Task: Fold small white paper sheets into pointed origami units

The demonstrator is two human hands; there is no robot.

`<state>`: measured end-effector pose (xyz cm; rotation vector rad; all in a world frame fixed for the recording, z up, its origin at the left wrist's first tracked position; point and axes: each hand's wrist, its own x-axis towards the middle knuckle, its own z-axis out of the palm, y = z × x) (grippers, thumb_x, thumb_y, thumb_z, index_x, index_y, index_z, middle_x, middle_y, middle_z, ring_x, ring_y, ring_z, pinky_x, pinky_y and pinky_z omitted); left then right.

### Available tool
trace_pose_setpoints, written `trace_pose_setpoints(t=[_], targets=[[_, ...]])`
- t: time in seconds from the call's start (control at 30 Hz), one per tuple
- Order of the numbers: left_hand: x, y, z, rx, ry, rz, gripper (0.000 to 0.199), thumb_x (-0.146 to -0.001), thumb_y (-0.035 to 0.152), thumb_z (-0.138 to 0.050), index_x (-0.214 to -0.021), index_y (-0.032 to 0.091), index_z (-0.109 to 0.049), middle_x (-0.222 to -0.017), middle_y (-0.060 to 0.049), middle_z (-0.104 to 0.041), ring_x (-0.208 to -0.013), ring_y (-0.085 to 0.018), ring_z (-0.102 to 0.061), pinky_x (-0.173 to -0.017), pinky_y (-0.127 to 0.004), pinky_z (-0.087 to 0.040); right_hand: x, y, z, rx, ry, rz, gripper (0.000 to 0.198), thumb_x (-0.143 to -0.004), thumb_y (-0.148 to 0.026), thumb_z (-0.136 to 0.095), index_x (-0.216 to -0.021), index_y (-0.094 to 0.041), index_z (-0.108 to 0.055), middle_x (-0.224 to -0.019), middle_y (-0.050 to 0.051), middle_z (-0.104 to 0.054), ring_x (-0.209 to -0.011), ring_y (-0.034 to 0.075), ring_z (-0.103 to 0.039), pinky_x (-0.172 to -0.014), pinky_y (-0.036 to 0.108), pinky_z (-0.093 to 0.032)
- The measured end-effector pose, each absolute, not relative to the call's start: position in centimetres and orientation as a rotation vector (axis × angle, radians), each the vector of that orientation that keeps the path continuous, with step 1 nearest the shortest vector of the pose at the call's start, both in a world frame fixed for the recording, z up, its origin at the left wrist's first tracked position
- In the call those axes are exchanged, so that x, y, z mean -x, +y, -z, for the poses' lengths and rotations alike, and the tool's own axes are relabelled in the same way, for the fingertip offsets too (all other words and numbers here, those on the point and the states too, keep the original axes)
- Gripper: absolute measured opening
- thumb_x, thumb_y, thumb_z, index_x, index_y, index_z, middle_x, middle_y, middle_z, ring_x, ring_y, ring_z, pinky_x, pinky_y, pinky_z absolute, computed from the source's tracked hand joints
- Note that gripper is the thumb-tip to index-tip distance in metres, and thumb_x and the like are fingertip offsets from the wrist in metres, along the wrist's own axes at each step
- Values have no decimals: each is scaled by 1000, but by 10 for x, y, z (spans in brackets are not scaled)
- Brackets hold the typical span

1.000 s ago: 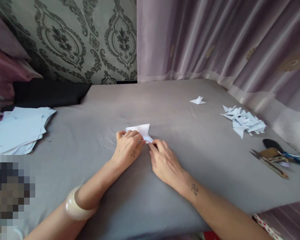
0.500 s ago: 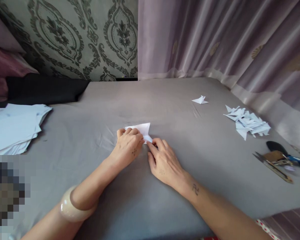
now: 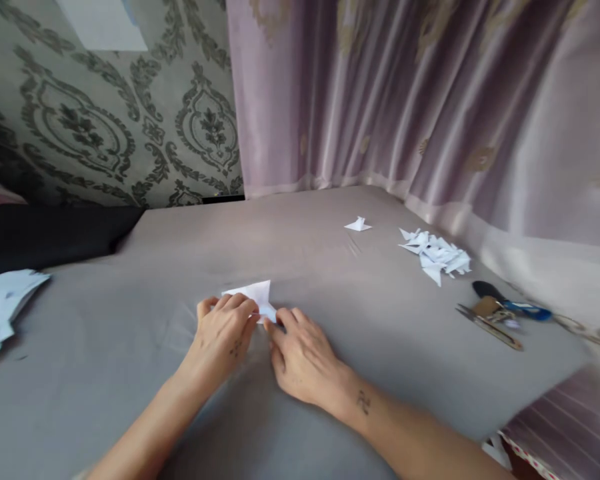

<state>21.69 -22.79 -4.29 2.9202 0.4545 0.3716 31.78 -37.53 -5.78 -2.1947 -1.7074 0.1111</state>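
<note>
A small folded sheet of white paper (image 3: 257, 293) lies on the grey cloth-covered surface (image 3: 190, 247), partly hidden by my fingers. My left hand (image 3: 225, 333) is over its near left side, fingers curled and closed on the paper. From the right, my right hand (image 3: 303, 357) pinches the paper's lower right corner with its fingertips. One flap stands up beyond the left knuckles.
A folded paper figure (image 3: 359, 225) sits far right of centre, with a pile of similar figures (image 3: 437, 255) beyond it. Scissors (image 3: 490, 328) and a blue-handled item (image 3: 527, 310) lie at right. Paper sheets (image 3: 3, 307) and a black cloth (image 3: 55, 233) are at left.
The whole view has swung right and up, so hands, paper and pile appear farther left and lower. Both hands keep nearly the same grip on the folded paper.
</note>
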Motion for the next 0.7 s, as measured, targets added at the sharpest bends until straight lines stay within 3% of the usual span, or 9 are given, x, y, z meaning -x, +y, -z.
trace_pose_setpoints(t=[0.27, 0.37, 0.43, 0.57, 0.7], targets=[[-220, -227, 49, -3048, 409, -414, 23, -93, 21, -41, -84, 22, -63, -83, -4, -66, -83, -23, -59, -77, -39, -29, -313, -375, 57, 2222, -1675, -5, 28, -87, -24, -49, -112, -17, -60, -103, 9, -57, -96, 24, -50, -77, 35, -44], [-216, -225, 50, -3081, 344, -410, 19, -91, 19, -45, -87, 22, -62, -82, -4, -68, -83, -23, -60, -80, -41, -29, -326, -380, 57, 2177, -1683, -45, 20, -86, -20, -48, -96, -19, -66, -96, 8, -60, -94, 21, -54, -77, 32, -44], [-212, -223, 53, -3074, 354, -425, 17, -90, 19, -48, -82, 22, -62, -80, -3, -69, -81, -22, -60, -81, -41, -28, -338, -383, 56, 2141, -1560, -33, 24, -89, -16, -44, -95, -20, -67, -94, 6, -61, -89, 18, -56, -78, 29, -45], [-208, -219, 66, -2964, 303, -662, 20, -94, 23, -47, -83, 22, -63, -86, -2, -73, -88, -20, -61, -90, -43, -24, -354, -388, 49, 2037, -1417, 294, 21, -87, -18, -51, -100, -18, -67, -101, 9, -59, -96, 21, -54, -87, 33, -44], [-212, -218, 78, -2889, 177, -829, 23, -97, 27, -46, -87, 24, -66, -93, -3, -74, -94, -18, -60, -93, -43, -23, -350, -385, 49, 1956, -1720, 398, 27, -81, -17, -61, -107, -19, -65, -123, 12, -54, -111, 26, -47, -94, 39, -41]])
